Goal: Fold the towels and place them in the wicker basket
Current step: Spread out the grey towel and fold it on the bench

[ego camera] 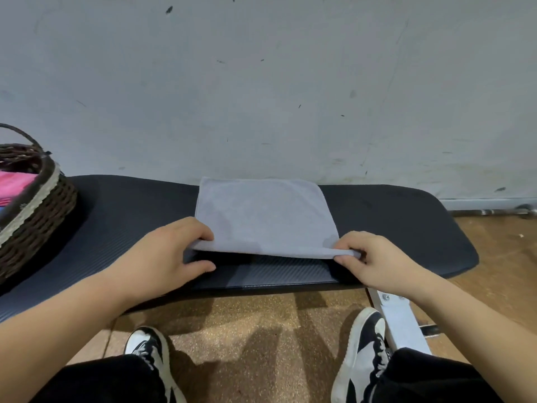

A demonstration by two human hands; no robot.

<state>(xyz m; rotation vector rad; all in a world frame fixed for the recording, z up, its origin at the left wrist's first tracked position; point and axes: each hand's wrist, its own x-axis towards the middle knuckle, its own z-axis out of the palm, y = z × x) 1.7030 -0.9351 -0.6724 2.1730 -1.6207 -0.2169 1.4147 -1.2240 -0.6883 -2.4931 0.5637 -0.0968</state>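
A grey towel (263,216) lies spread on the black padded bench (392,225) against the wall. Its near edge is lifted off the pad. My left hand (177,251) pinches the near left corner between thumb and fingers. My right hand (374,260) pinches the near right corner the same way. The dark wicker basket (37,216) with a pale trim and a handle stands at the bench's far left end, partly cut off by the frame. A pink folded towel (17,184) shows inside it.
A scuffed grey wall (261,82) rises right behind the bench. Below the bench is cork-coloured floor (252,330) with my two black-and-white shoes. A white metal bench leg (401,318) angles down at the right.
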